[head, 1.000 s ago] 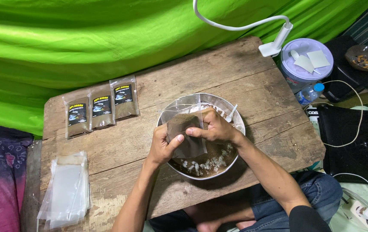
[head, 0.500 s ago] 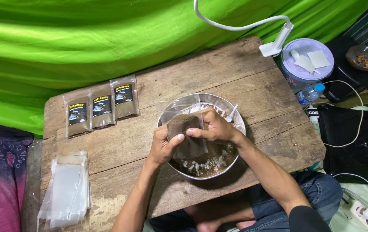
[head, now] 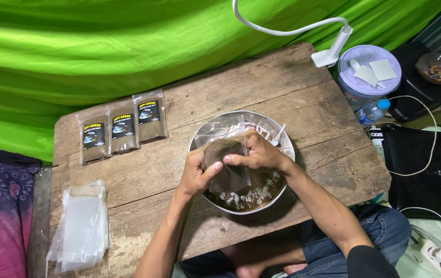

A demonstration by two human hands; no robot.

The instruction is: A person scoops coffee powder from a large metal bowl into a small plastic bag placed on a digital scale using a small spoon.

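Both hands are gripping a small clear plastic pouch (head: 225,164) partly filled with dark brown powder, holding it upright over a round metal bowl (head: 287,149). The left hand (head: 195,175) is pinching the pouch's left edge between thumb and fingers, while the right hand (head: 259,154) is closing over its upper right side, index finger lying across the front. Below the pouch, the bowl is holding more brown powder (head: 246,195) with pale flecks, and a white spoon handle (head: 278,135) is poking out at the rim just beyond the right hand. The bowl is sitting on a worn wooden table (head: 261,87). Farther out past the left hand, three filled, labelled pouches (head: 122,126) are lying side by side near the table's far edge. Nearer the person on the left hand's side, a stack of empty clear bags (head: 81,226) is resting at the table's corner. Beyond the right hand, a white lamp clamp (head: 331,51) is gripping the table's far corner, with a lidded lilac tub (head: 369,72) and a small water bottle (head: 372,110) just off the table. Green cloth (head: 102,41) is hanging behind everything.
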